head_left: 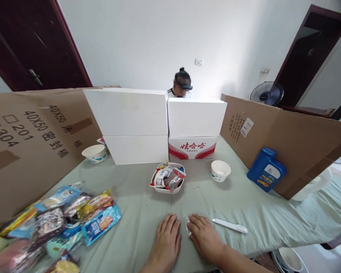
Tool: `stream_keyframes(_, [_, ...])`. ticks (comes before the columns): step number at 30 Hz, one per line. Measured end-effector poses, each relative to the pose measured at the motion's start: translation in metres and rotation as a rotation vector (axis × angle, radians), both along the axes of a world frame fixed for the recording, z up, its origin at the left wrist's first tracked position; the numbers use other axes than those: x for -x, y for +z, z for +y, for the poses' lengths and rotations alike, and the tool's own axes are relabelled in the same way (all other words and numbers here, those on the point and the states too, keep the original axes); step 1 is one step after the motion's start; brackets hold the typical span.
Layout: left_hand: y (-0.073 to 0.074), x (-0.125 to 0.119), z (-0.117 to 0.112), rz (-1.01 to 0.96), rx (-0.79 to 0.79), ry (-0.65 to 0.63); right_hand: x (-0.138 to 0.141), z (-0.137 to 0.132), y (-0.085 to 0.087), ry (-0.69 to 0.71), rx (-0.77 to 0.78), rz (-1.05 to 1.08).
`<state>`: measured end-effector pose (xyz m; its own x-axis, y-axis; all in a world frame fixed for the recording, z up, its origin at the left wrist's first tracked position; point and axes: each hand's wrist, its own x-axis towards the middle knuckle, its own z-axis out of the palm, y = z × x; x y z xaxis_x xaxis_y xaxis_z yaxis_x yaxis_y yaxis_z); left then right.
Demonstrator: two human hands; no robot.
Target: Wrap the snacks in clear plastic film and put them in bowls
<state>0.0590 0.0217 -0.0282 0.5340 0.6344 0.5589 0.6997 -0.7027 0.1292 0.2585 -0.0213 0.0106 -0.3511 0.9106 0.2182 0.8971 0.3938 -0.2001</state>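
My left hand [166,239] lies palm down on the pale green cloth, its fingers stretched out and nothing in it. Beside it, my right hand [203,235] also rests flat, partly over a small crumpled whitish piece [188,226] that shows at its left edge; what this is I cannot make out. A slim white tool [230,225] with a wider rounded end lies just right of my right hand. Ahead of both hands stands a white bowl [168,191] filled with wrapped snacks [170,177].
Snack packets [59,216] are heaped at left. A patterned bowl [220,171] and a blue bottle [266,170] stand at right, another bowl [95,153] at back left. White boxes [136,113] and cardboard panels [295,140] wall the table. A person [182,83] is behind the boxes.
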Motion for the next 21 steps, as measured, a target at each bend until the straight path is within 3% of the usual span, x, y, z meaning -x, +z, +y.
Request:
stream_keyframes(3, [-0.002, 0.006, -0.003, 0.033, -0.024, -0.024, -0.027, 0.016, 0.019, -0.033, -0.102, 0.006])
stream_keyframes(9, [0.004, 0.004, -0.002, 0.059, -0.034, -0.018, -0.132, 0.102, 0.094, -0.391, -0.207, -0.049])
stream_keyframes(11, [0.004, 0.004, -0.002, 0.054, -0.01, -0.011, -0.156, 0.125, 0.11, -0.469, -0.186, -0.083])
stream_keyframes(13, [0.005, 0.004, -0.003, 0.046, 0.011, -0.01, -0.169, 0.143, 0.115, -0.503, -0.111, -0.124])
stream_keyframes(16, [0.007, 0.003, -0.005, 0.042, 0.059, -0.013, -0.173, 0.163, 0.109, -0.505, 0.09, -0.179])
stream_keyframes(21, [0.015, 0.001, -0.01, 0.035, 0.183, 0.009, -0.174, 0.179, 0.109, -0.52, 0.314, -0.227])
